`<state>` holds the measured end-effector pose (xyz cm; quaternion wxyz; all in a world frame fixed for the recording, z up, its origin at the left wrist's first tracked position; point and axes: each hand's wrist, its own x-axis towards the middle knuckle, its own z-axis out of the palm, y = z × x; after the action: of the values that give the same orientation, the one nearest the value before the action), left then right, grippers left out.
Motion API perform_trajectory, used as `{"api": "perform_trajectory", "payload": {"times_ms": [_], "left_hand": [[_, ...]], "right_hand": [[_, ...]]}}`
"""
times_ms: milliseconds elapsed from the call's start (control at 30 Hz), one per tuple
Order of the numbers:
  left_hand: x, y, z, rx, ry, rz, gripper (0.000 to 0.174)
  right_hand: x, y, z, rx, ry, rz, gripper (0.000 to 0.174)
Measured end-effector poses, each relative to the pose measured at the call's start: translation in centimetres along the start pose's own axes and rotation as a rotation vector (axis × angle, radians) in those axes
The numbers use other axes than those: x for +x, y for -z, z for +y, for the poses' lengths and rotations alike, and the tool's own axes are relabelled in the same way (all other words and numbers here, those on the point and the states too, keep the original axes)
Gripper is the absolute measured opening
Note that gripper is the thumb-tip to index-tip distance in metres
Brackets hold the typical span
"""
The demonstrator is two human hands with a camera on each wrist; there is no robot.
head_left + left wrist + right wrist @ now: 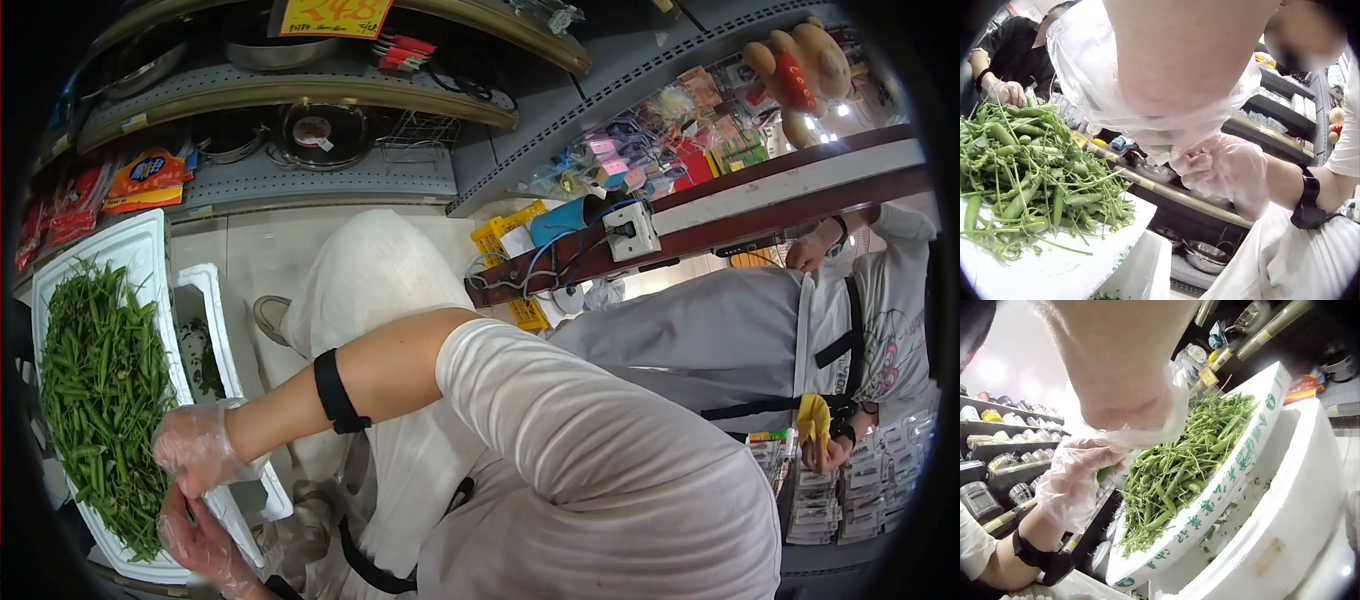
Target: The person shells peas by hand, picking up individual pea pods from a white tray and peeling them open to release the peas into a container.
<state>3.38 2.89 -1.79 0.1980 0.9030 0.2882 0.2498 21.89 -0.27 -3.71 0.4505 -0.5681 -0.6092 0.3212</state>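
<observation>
Both hands wear clear plastic gloves and meet beside a heap of green pea pods with stems (pixel 100 400). The heap lies on a white foam lid (pixel 150 245). My right hand (pixel 205 448) has curled fingers, its tips close against those of my left hand (pixel 205 552). Between them a small pea pod (pixel 1105 474) shows in the right wrist view, pinched by the left fingers. The left wrist view shows the right fingertips at the green pod as well. Much of the pod is hidden by fingers and glove plastic.
Close by the lid stands an open white foam box (pixel 1297 469) with green scraps inside. Pans (pixel 320 135) and packets fill the shelves. Across the heap, a person in black (pixel 1013 56) has a gloved hand at the pods. Another person (pixel 850 330) stands behind.
</observation>
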Motion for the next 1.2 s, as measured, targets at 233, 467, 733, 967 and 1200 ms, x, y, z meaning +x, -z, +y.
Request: {"api": "perform_trajectory", "payload": {"times_ms": [233,467,733,967,1200], "left_hand": [[-0.3,0.1,-0.6,0.08,-0.019,-0.031,0.02],[-0.3,0.8,-0.4,0.057,0.018,-0.051,0.021],[-0.5,-0.6,-2.4,-0.413,0.445,0.121,0.027],[-1.4,-0.8,-6.6,-0.602,0.685,0.151,0.036],[-1.2,-1.2,-6.5,-0.952,0.64,0.256,0.042]], "right_hand": [[0.5,-0.5,1.1,0.038,-0.043,-0.038,0.026],[2.4,-2.9,3.4,-0.186,-0.049,-0.181,0.03],[3.1,-1.6,1.7,0.054,-0.236,-0.179,0.026],[1.6,0.1,-0.2,0.498,-0.39,-0.06,0.016],[3.0,-3.8,3.8,0.367,-0.306,-0.034,0.037]]}}
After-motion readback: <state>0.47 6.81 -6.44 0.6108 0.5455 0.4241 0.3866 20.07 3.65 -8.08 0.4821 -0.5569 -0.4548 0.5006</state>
